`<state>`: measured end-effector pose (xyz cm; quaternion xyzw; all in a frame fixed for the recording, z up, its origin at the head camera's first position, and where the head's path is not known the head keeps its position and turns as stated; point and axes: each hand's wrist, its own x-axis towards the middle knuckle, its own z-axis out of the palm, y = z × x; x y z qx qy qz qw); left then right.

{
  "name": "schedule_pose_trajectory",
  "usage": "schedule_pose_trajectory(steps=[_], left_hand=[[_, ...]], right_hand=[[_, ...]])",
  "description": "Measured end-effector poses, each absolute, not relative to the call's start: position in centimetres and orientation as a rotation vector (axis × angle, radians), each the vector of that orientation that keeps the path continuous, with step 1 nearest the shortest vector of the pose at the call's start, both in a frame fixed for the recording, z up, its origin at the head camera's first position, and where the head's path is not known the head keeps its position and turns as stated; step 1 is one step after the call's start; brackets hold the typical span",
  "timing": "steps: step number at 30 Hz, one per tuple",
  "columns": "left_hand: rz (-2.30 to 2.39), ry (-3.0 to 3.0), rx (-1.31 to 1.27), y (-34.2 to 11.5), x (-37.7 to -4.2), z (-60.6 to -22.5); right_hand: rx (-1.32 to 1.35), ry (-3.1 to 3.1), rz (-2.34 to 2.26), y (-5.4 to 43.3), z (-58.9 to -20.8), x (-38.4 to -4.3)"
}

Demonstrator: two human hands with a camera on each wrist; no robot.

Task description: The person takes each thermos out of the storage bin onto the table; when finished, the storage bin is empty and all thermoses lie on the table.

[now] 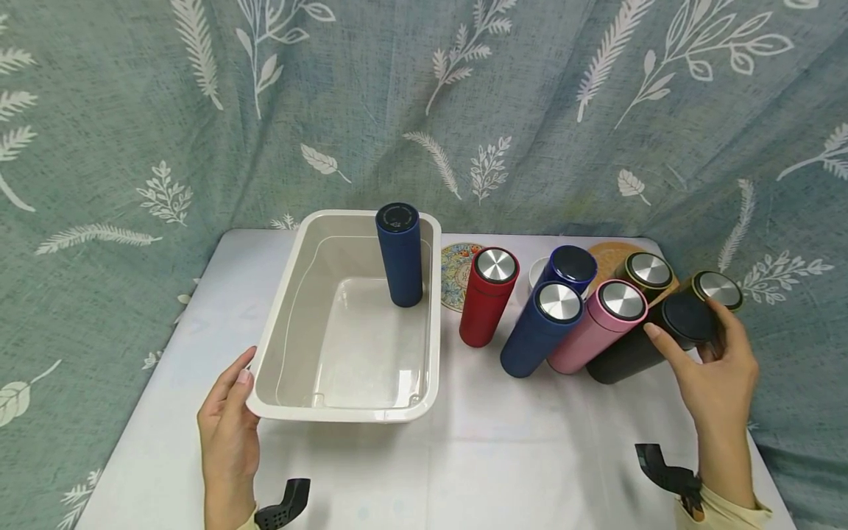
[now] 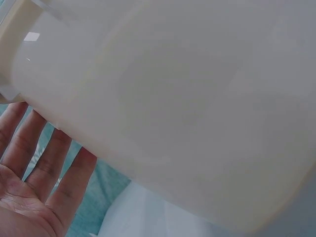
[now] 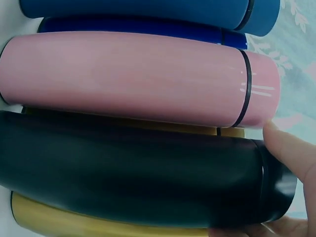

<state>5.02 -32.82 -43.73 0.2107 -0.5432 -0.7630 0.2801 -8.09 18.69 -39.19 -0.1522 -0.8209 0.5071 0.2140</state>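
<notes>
My left hand [image 1: 228,430] is at the near left corner of a cream plastic bin [image 1: 344,412]. Its straight fingers touch the bin's outer wall in the left wrist view. Inside the bin, a dark blue thermos flask [image 1: 403,261] stands near the right wall. On the right, my right hand [image 1: 725,379] grips a black thermos flask [image 3: 123,173] by its lid, thumb on one side and fingers on the other; the fingertips are partly hidden. A pink thermos flask [image 1: 596,331] is just left of it. Two gold-trimmed thermos flasks [image 1: 649,270] [image 1: 718,289] are behind.
A red thermos flask [image 1: 486,305] stands right of the bin. Beside it are a blue one with a silver lid [image 1: 536,338] and a glossy blue one [image 1: 573,266]. A patterned round mat [image 1: 456,276] and an orange one [image 1: 606,256] lie on the white table [image 1: 477,456]. Leaf-print cloth [image 1: 371,110] hangs behind.
</notes>
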Motion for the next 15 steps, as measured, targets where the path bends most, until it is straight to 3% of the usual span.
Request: schedule_pose_trajectory(steps=[15], left_hand=[[-2.04, -1.464, 0.578, -32.93, 4.96, -43.85]], right_hand=[[-0.435, -2.245, 1.275, 17.86, -39.41, -7.79]])
